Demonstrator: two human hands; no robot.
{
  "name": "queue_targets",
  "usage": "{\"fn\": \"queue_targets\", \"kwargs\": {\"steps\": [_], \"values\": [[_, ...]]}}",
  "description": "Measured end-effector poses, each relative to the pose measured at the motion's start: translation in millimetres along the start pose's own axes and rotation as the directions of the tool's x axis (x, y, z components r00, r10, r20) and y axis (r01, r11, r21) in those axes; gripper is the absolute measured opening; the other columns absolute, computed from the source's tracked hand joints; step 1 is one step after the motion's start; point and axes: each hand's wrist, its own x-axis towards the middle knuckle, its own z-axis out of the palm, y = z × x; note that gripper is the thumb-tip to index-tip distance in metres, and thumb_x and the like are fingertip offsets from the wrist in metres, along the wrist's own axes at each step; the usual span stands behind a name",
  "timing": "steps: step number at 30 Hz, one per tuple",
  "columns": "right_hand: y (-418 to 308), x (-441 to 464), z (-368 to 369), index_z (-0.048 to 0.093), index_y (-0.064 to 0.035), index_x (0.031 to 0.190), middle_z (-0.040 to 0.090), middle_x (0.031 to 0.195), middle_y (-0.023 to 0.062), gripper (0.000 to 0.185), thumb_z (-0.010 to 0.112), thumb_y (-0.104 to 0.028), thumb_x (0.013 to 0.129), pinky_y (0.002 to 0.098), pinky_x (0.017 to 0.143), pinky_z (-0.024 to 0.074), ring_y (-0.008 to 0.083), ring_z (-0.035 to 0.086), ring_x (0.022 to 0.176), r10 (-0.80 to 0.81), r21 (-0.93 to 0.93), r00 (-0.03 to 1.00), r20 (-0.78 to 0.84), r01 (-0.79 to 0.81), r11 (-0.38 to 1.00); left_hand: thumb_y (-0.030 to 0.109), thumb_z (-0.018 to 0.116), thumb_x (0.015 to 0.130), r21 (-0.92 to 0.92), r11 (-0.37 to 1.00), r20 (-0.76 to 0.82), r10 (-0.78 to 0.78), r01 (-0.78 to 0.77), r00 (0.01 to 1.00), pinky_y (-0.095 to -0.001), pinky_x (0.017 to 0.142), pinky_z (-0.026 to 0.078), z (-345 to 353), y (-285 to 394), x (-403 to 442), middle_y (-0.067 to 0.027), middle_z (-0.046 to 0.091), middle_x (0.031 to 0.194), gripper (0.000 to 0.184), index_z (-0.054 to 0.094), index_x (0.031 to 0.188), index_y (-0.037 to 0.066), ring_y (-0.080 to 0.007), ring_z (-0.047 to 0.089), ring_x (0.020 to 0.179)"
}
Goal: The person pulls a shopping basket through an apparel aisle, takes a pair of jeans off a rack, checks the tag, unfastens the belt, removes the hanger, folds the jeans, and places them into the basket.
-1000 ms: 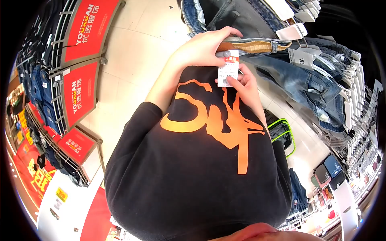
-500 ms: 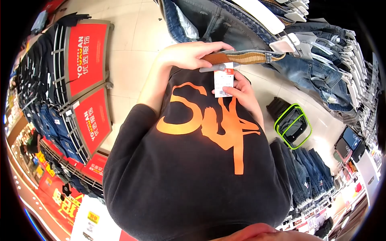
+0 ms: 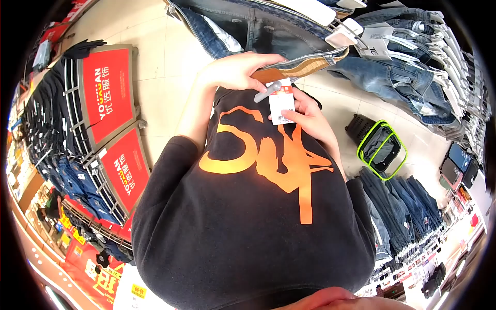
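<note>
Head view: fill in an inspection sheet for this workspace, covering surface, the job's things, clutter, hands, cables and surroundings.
Surface: pale tiled floor; no worktop seen beneath the hands.
Job's things: blue jeans with the waistband turned toward the wearer; white-and-red price tag, print too small to read; grey fastener overlapping its upper end.
Clutter: green-rimmed basket on the floor to the right; contents unclear.
Hands: left hand grips the waistband; right hand pinches the price tag between thumb and fingers.
Cables: nothing seen.
Surroundings: red signs along the left racks; hanging denim on the right.
</note>
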Motion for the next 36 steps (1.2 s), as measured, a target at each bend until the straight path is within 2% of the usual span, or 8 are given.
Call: {"fn": "queue_targets", "kwargs": {"steps": [4, 10, 14, 18, 22, 26, 33, 36], "values": [[-3.9, -6.3, -10.7, 0.037, 0.0037, 0.120, 0.059, 0.092, 0.0110, 0.042, 0.046, 0.000, 0.080, 0.0256, 0.076, 0.0450, 0.0149, 0.060, 0.084, 0.006, -0.058, 1.000, -0.009, -0.006, 0.998, 0.008, 0.070, 0.063, 0.032, 0.997, -0.096, 0.078, -0.075, 0.992, -0.0307, 0.070, 0.043, 9.0, 3.2, 8.5, -0.0184, 0.058, 0.094, 0.067, 0.038, 0.121, -0.004, -0.0260, 0.058, 0.080], [-8.3, -13.4, -20.7, 0.040, 0.0033, 0.116, 0.060, 0.091, 0.0109, 0.036, 0.046, -0.002, 0.081, 0.0250, 0.076, 0.0446, 0.0136, 0.060, 0.083, 0.021, -0.148, 1.000, -0.022, -0.024, 0.989, 0.007, 0.069, 0.062, -0.028, 0.996, -0.067, -0.087, 0.085, 0.994, -0.0296, 0.077, 0.042, 13.8, 18.2, 13.7, -0.0184, 0.057, 0.096, 0.067, 0.038, 0.121, -0.003, -0.0223, 0.056, 0.085], [-4.9, -15.1, -31.1, 0.038, 0.0024, 0.118, 0.057, 0.101, 0.0111, 0.037, 0.045, -0.001, 0.082, 0.0281, 0.080, 0.0446, 0.0188, 0.059, 0.089, 0.014, -0.246, 1.000, -0.021, -0.019, 0.969, 0.006, 0.070, 0.059, -0.019, 1.000, -0.244, -0.012, 0.007, 0.970, -0.0291, 0.080, 0.042, 30.2, 5.8, 20.2, -0.0158, 0.058, 0.098, 0.067, 0.041, 0.118, -0.002, -0.0211, 0.056, 0.090], [-2.8, -12.2, -38.8, 0.045, -0.0014, 0.110, 0.060, 0.096, 0.0100, 0.026, 0.044, -0.006, 0.084, 0.0275, 0.082, 0.0413, 0.0186, 0.058, 0.091, -0.065, -0.677, 0.979, -0.192, -0.084, 0.731, 0.007, 0.072, 0.054, 0.004, 0.989, -0.376, -0.133, 0.145, 0.917, -0.0301, 0.081, 0.042, 43.8, 11.4, 29.0, -0.0137, 0.058, 0.100, 0.064, 0.047, 0.113, 0.002, -0.0231, 0.057, 0.094], [12.9, -2.1, -57.0, 0.045, -0.0010, 0.097, 0.058, 0.087, 0.0208, 0.027, 0.054, -0.018, 0.078, 0.0383, 0.071, 0.0434, 0.0377, 0.055, 0.085, -0.237, -0.772, 0.964, -0.124, 0.056, 0.633, 0.009, 0.074, 0.051, 0.060, 0.973, -0.495, -0.163, 0.221, 0.853, -0.0340, 0.075, 0.046, 52.8, 26.1, 37.0, -0.0167, 0.060, 0.092, 0.059, 0.052, 0.106, 0.005, -0.0315, 0.058, 0.087], [-5.6, 4.0, -57.4, 0.049, -0.0031, 0.105, 0.059, 0.090, 0.0170, 0.043, 0.065, -0.027, 0.073, 0.0349, 0.074, 0.0440, 0.0303, 0.058, 0.085, -0.269, -0.761, 0.961, -0.062, 0.129, 0.636, 0.009, 0.074, 0.053, 0.048, 0.981, -0.562, -0.127, 0.186, 0.817, -0.0366, 0.072, 0.046, 58.2, 19.6, 41.5, -0.0183, 0.060, 0.089, 0.055, 0.053, 0.104, 0.005, -0.0333, 0.058, 0.085], [9.7, 35.4, -72.8, 0.049, 0.0003, 0.095, 0.058, 0.084, 0.0227, 0.030, 0.059, -0.021, 0.077, 0.0418, 0.066, 0.0442, 0.0385, 0.056, 0.081, -0.387, -0.843, 0.912, -0.135, 0.100, 0.529, 0.010, 0.070, 0.056, 0.003, 0.963, -0.660, -0.200, 0.269, 0.724, -0.0376, 0.068, 0.046, 65.6, 12.8, 52.8, -0.0172, 0.060, 0.079, 0.047, 0.055, 0.101, 0.010, -0.0336, 0.058, 0.078], [18.2, 45.7, -84.2, 0.049, 0.0022, 0.096, 0.059, 0.080, 0.0199, 0.028, 0.059, -0.016, 0.077, 0.0367, 0.062, 0.0449, 0.0372, 0.057, 0.077, -0.365, -0.864, 0.917, -0.161, 0.047, 0.501, 0.012, 0.069, 0.058, 0.006, 0.958, -0.698, -0.202, 0.288, 0.687, -0.0381, 0.066, 0.046, 72.2, 4.8, 58.6, -0.0166, 0.060, 0.076, 0.041, 0.056, 0.097, 0.010, -0.0338, 0.058, 0.076]]}}
